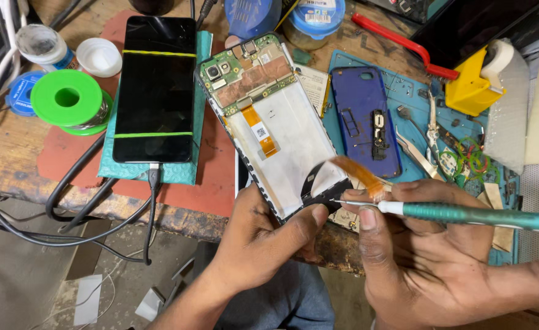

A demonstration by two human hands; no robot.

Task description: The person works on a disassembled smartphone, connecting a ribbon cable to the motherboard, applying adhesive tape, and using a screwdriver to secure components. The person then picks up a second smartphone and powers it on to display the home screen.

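Observation:
An opened phone (269, 116) lies tilted over the bench edge, its back off, showing a green circuit board, an orange ribbon cable and a white frame. My left hand (263, 241) grips its lower end, thumb pressed near the bottom corner. My right hand (422, 250) holds a teal-handled screwdriver (465, 214), with the thin metal tip at the phone's bottom edge. A loose orange flex strip (358, 174) curls up just above the tip.
A black phone (154, 88) with yellow bands lies plugged in on a teal pad. A blue back cover (365, 119), tweezers (416, 153) and rubber bands sit on a blue mat. A green solder spool (69, 99), jars, cables and a yellow tape dispenser (471, 85) crowd the bench.

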